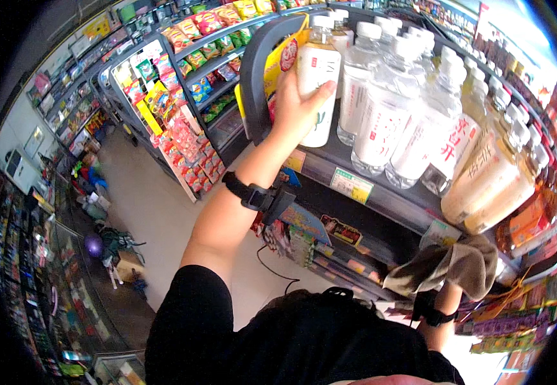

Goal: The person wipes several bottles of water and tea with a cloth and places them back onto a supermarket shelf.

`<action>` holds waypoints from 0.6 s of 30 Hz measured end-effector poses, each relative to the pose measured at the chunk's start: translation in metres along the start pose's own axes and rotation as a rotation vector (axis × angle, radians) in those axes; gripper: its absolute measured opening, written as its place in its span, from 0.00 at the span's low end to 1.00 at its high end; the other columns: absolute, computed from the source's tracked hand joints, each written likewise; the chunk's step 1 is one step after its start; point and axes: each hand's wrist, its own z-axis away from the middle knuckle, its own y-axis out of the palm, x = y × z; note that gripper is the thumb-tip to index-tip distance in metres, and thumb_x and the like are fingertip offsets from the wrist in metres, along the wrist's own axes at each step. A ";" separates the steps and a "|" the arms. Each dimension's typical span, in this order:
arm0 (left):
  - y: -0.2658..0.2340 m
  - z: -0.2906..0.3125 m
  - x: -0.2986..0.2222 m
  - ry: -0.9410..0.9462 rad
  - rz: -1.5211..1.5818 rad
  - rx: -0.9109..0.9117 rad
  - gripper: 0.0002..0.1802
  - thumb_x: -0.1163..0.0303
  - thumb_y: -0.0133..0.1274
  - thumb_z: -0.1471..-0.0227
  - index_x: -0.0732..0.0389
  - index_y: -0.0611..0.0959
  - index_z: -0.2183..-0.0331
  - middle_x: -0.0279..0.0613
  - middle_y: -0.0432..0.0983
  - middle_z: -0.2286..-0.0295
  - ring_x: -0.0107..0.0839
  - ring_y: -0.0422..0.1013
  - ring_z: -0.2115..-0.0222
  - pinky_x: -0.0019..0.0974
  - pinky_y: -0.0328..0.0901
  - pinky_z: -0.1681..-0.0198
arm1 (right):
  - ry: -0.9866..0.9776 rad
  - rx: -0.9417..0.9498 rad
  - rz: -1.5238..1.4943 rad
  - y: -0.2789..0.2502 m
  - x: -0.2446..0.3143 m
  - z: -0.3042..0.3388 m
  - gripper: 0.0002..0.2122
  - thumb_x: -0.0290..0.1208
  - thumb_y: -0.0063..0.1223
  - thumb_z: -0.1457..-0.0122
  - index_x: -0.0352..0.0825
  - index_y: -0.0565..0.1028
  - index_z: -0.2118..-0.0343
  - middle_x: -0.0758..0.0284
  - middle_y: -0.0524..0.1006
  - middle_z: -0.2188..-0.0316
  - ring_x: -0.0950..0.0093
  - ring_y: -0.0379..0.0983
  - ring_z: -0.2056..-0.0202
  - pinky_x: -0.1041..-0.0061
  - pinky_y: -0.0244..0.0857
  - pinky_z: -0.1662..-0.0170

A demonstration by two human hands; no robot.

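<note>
My left hand [296,108] is wrapped round a white-labelled bottle [318,61] with a white cap. The bottle stands upright at the left end of the top shelf [381,200], beside its dark raised side panel [251,80]. To its right, several clear water bottles [384,115] are packed in rows, followed by bottles of a pale beige drink [484,179]. Lower right, a brown-grey cloth [442,266] drapes over my right hand [449,296], which grips it below the shelf front; the cloth hides the fingers.
Price tags [351,185] line the shelf front, with lower shelves [349,221] beneath. A snack rack [208,61] and hanging packets [182,138] stand to the left. Beyond the floor [134,192] are a purple ball [93,244] and a cardboard box [129,265]. Packets [509,324] hang at lower right.
</note>
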 end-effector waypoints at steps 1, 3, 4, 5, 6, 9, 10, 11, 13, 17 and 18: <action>-0.003 -0.006 0.014 0.009 -0.066 0.002 0.25 0.59 0.62 0.63 0.67 0.74 0.66 0.50 0.69 0.69 0.43 0.66 0.66 0.42 0.60 0.61 | -0.002 0.006 -0.004 0.002 0.001 0.000 0.11 0.31 0.54 0.60 0.31 0.73 0.73 0.64 0.73 0.74 0.70 0.67 0.73 0.76 0.59 0.68; 0.002 -0.011 0.026 0.019 -0.058 0.017 0.24 0.59 0.61 0.63 0.67 0.75 0.67 0.51 0.69 0.70 0.44 0.66 0.66 0.42 0.60 0.61 | 0.010 0.022 0.007 0.004 0.002 0.000 0.11 0.31 0.54 0.60 0.31 0.73 0.72 0.64 0.73 0.74 0.70 0.67 0.73 0.76 0.59 0.68; 0.005 -0.016 0.031 0.038 -0.107 0.012 0.23 0.59 0.61 0.63 0.67 0.75 0.68 0.51 0.69 0.70 0.44 0.65 0.66 0.43 0.60 0.61 | 0.010 0.023 0.015 0.004 0.003 0.000 0.11 0.31 0.54 0.60 0.31 0.73 0.72 0.64 0.73 0.74 0.70 0.67 0.73 0.76 0.60 0.68; 0.008 -0.020 0.036 0.051 -0.114 0.005 0.23 0.59 0.61 0.63 0.67 0.75 0.69 0.51 0.69 0.71 0.45 0.65 0.65 0.43 0.60 0.61 | 0.014 0.022 0.022 0.006 0.004 0.000 0.11 0.31 0.54 0.60 0.31 0.72 0.72 0.64 0.73 0.74 0.71 0.67 0.73 0.76 0.60 0.68; 0.011 -0.025 0.041 0.054 -0.107 -0.016 0.23 0.59 0.61 0.63 0.67 0.75 0.69 0.51 0.69 0.71 0.45 0.65 0.65 0.43 0.60 0.61 | 0.016 0.031 0.026 0.008 0.005 -0.002 0.11 0.31 0.54 0.60 0.31 0.72 0.72 0.64 0.73 0.74 0.71 0.67 0.73 0.76 0.60 0.68; 0.018 -0.036 0.047 0.025 -0.258 -0.035 0.24 0.58 0.62 0.65 0.67 0.76 0.70 0.54 0.71 0.72 0.48 0.67 0.67 0.44 0.61 0.63 | 0.033 0.037 0.037 0.008 0.006 -0.002 0.12 0.30 0.53 0.60 0.30 0.72 0.72 0.64 0.73 0.74 0.71 0.67 0.74 0.76 0.60 0.68; 0.021 -0.040 0.046 0.018 -0.252 -0.042 0.24 0.58 0.62 0.65 0.67 0.76 0.70 0.54 0.71 0.72 0.48 0.67 0.67 0.44 0.61 0.63 | 0.040 0.044 0.044 0.009 0.006 -0.002 0.12 0.30 0.53 0.60 0.30 0.72 0.72 0.64 0.73 0.74 0.71 0.67 0.74 0.76 0.60 0.68; 0.023 -0.043 0.043 -0.034 -0.304 -0.014 0.22 0.60 0.61 0.64 0.68 0.77 0.70 0.51 0.73 0.73 0.42 0.70 0.70 0.40 0.63 0.65 | 0.045 0.045 0.047 0.010 0.006 -0.002 0.12 0.30 0.53 0.60 0.30 0.72 0.72 0.64 0.73 0.74 0.71 0.67 0.74 0.77 0.60 0.68; 0.025 -0.049 0.047 -0.086 -0.203 0.067 0.20 0.61 0.59 0.62 0.68 0.78 0.71 0.48 0.76 0.75 0.37 0.73 0.73 0.36 0.65 0.67 | 0.052 0.051 0.053 0.012 0.006 -0.003 0.12 0.30 0.53 0.59 0.30 0.72 0.72 0.64 0.73 0.74 0.71 0.67 0.74 0.77 0.60 0.68; 0.026 -0.049 0.065 0.068 -0.227 -0.034 0.18 0.61 0.60 0.63 0.67 0.79 0.73 0.46 0.76 0.77 0.36 0.73 0.75 0.36 0.65 0.68 | 0.062 0.060 0.057 0.012 0.005 -0.006 0.12 0.30 0.52 0.59 0.29 0.72 0.71 0.64 0.73 0.74 0.72 0.67 0.74 0.77 0.60 0.68; 0.025 -0.048 0.070 0.116 -0.273 -0.072 0.21 0.62 0.61 0.64 0.68 0.77 0.69 0.48 0.75 0.73 0.36 0.72 0.72 0.36 0.65 0.66 | 0.065 0.063 0.055 0.013 0.005 -0.008 0.12 0.30 0.52 0.59 0.29 0.72 0.71 0.64 0.73 0.74 0.72 0.67 0.74 0.77 0.61 0.68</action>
